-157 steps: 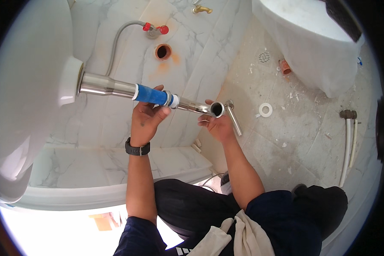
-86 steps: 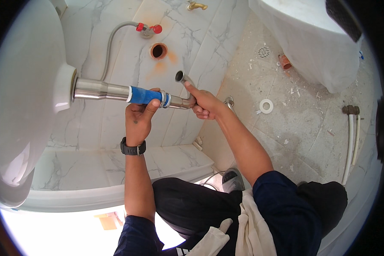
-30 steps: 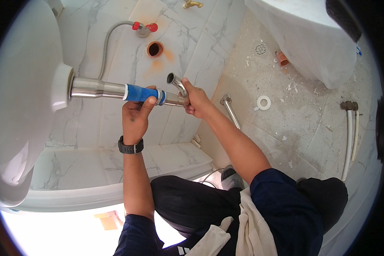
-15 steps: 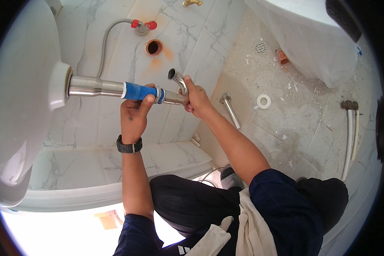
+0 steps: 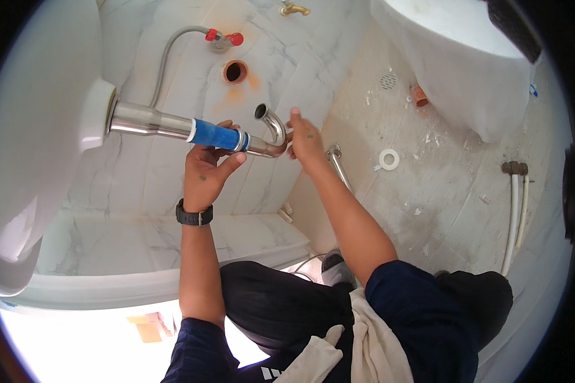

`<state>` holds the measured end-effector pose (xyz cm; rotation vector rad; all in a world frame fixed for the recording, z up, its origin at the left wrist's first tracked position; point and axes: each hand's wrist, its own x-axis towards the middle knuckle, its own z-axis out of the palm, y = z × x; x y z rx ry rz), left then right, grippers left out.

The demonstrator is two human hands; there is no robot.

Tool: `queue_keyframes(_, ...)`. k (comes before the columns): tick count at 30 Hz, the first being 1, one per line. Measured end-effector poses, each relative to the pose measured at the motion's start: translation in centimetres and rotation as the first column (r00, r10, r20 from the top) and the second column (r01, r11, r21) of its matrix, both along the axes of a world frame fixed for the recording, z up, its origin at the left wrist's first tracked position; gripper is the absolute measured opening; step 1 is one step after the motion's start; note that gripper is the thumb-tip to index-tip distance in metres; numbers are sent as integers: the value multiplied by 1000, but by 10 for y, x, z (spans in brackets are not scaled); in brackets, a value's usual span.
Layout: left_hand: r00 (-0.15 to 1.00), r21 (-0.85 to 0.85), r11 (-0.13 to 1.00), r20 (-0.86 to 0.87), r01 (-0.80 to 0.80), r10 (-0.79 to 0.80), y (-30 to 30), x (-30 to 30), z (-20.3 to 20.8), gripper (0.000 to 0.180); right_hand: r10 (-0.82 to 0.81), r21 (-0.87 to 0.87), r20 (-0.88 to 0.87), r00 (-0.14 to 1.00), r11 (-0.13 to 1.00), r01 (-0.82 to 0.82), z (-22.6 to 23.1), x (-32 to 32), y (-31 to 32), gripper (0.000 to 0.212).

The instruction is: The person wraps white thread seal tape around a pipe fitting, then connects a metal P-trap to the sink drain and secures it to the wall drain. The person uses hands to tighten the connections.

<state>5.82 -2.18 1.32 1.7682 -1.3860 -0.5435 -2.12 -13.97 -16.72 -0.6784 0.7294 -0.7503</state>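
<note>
A steel drain pipe (image 5: 150, 121) runs from the white basin (image 5: 51, 147) at the left. Its middle stretch wears a blue sleeve (image 5: 214, 135), with a metal ring nut (image 5: 242, 140) at the right end. My left hand (image 5: 206, 175) is around the sleeve from the near side, fingers partly hidden behind it, thumb by the nut. From the nut a shiny U-shaped bend (image 5: 280, 133) curves up to an open end. Just right of this bend is my right hand (image 5: 308, 142), thumb raised and fingers loosely apart; whether a fingertip still touches the metal is unclear.
A round wall hole (image 5: 234, 72) sits beyond the pipe, below a red-handled valve (image 5: 227, 40) with a grey hose. On the floor at right lie a white ring (image 5: 389, 159), a short steel pipe (image 5: 340, 169) and white tubes (image 5: 511, 223). A plastic-wrapped white fixture (image 5: 460, 64) stands far right.
My right hand has let go of the U-bend and moved slightly right. My left thumb has shifted toward the ring nut. The view has shifted a little.
</note>
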Motion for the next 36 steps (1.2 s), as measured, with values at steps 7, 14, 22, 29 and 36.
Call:
queue_keyframes(7, 997, -53, 999, 79, 8, -4, 2, 5, 2, 57, -362, -540, 129, 923, 756, 371, 36, -50, -7, 25)
queue_keyframes(14, 997, -77, 997, -83, -6, -1, 4, 4, 8, 60, 2, -914, 182, 983, 370, 168, 86, -60, -13, 36)
queue_keyframes(22, 999, -69, 997, 38, 38, -35, 9, 10, 10, 59, 45, -784, 196, 979, 607, 129, 87, -43, 25, 41)
queue_keyframes(29, 997, -31, 1000, 73, 4, -1, 9, 10, 16, 63, -27, -725, 268, 963, 653, 220, 78, -23, 44, 39)
queue_keyframes(36, 995, 3, 999, 81, -53, 53, 4, 3, 16, 65, -97, -728, 356, 929, 594, 341, 67, -16, 40, 33)
